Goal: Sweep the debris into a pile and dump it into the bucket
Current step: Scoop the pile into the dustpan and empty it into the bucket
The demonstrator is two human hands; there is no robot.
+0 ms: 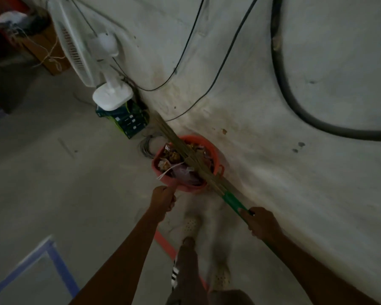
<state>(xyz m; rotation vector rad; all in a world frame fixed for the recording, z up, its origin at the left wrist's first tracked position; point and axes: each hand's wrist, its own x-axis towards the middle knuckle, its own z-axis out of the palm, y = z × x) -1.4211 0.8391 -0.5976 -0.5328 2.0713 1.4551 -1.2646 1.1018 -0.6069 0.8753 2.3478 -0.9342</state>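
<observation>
The person's feet in pale perforated clogs (191, 223) are standing on the concrete floor (64, 183), beside blue tape (59, 265). Just ahead, the right hand (262, 223) is gripping the green handle (233, 200) of the broom (204, 175), fingers wrapped fully round it. The left hand (164, 200) is curling into a tight fist round a reddish piece joining the near rim of the bucket (215, 154). The bucket is sitting on the floor where it meets the wall (273, 150), and is brimming with debris (174, 157): wrappers, crumpled scraps and plastic. The broom's bristles are lying across the bucket's top, tips reaching the wall. Beyond, a coil of grey wire (146, 146) is lying beside a green box (128, 122) carrying a white fan (106, 62). Open floor is stretching leftward.
</observation>
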